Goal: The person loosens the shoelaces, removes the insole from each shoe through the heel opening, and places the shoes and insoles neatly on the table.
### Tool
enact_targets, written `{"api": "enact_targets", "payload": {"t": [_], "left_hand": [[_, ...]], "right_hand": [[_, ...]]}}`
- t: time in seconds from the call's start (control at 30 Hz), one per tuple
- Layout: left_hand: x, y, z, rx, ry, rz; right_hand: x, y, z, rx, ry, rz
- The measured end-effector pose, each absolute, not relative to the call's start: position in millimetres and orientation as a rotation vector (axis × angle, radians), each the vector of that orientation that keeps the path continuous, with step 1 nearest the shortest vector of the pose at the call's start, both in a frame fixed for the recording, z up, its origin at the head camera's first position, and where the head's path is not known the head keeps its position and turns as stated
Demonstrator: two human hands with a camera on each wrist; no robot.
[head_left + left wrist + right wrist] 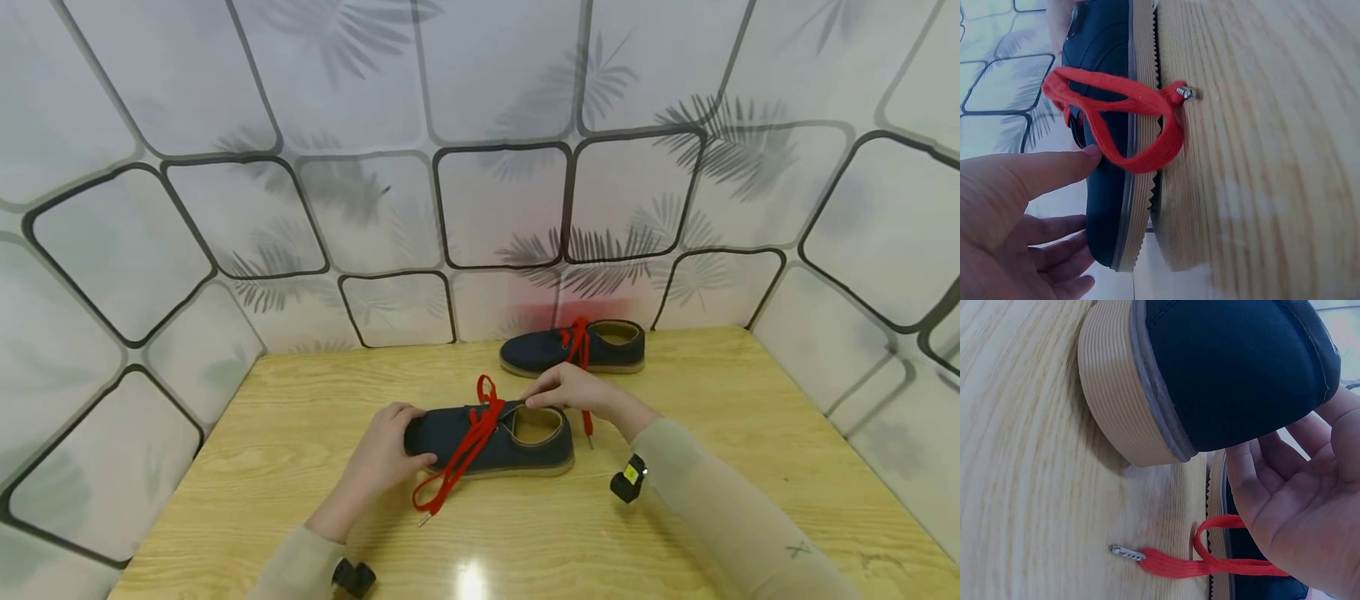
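A dark navy shoe (528, 460) with a tan sole lies upright on the table, its toe to the left. Its red shoelace (472, 440) is loosely looped and hangs over the near side, with a metal tip by the tabletop. My left hand (386, 450) holds the toe, thumb on the near side and fingers around the far side. At the far edge of the shoe's opening, by the tongue, my right hand (570, 390) pinches the rim with thumb and fingers. In the right wrist view, the heel (1229, 375) hides part of those fingers.
Behind, close to the back wall, stands a matching navy shoe (528, 354) with its own red lace (577, 340), one end trailing forward on the wooden table (300, 433). Patterned white cloth walls (502, 208) enclose the back and sides.
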State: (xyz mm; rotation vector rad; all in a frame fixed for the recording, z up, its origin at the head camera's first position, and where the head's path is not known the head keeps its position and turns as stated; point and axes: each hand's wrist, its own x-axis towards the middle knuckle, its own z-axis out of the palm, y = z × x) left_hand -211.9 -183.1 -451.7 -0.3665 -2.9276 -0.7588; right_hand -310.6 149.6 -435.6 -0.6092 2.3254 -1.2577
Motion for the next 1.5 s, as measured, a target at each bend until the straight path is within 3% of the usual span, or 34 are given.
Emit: {"api": "enact_targets", "payload": {"t": [1.5], "left_hand": [[-213.6,-205.9,-460.9,-0.167,-2.791,-1.352]], "right_hand": [[-303.3,167.1,-427.4,-0.62,2.343,-1.223]]}}
